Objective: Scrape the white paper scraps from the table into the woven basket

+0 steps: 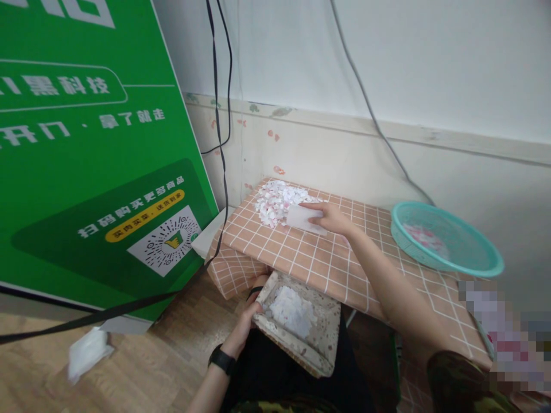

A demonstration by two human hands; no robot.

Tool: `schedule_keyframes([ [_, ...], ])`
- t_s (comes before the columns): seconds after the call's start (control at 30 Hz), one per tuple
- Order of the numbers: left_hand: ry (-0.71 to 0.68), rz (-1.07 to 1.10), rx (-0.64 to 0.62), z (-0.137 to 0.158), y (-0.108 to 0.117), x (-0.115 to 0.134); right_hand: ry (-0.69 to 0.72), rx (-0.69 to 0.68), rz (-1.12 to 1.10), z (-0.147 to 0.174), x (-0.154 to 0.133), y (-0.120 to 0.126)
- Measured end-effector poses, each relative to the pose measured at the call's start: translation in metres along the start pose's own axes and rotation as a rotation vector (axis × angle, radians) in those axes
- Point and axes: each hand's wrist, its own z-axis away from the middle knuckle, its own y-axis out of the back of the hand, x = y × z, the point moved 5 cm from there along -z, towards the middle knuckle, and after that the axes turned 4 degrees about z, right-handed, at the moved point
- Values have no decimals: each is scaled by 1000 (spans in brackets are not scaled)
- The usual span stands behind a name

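My left hand (248, 321) grips the left side of a worn, whitish tray (323, 321), held over my lap just below the table edge. A heap of small white paper pieces (293, 310) lies in the tray. Above the tabletop, my right hand (329, 218) is closed on a flat white card (301, 218). The card's left edge is at a pile of white and pink paper scraps (271, 201) on the checked cloth. Whether the card presses on the cloth, I cannot tell.
A brown checked tablecloth (275, 246) covers the table against the wall. At its right stands a turquoise basket (456, 241) holding pink and white scraps. A green printed panel (107, 143) rises at left, with a black strap (221, 172) hanging before it. A white packet (88, 350) lies on the floor.
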Motion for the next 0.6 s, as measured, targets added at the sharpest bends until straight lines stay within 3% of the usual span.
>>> schedule_keyframes([
  [0.13,-80,18,-29,-2,0,2,20,28,-13,-2,1,-9],
  [0.37,-74,2,-17,-3,1,0,30,67,-8,-3,5,-15],
  [0.6,-68,-5,1,-3,2,1,-81,114,-25,5,6,-13],
])
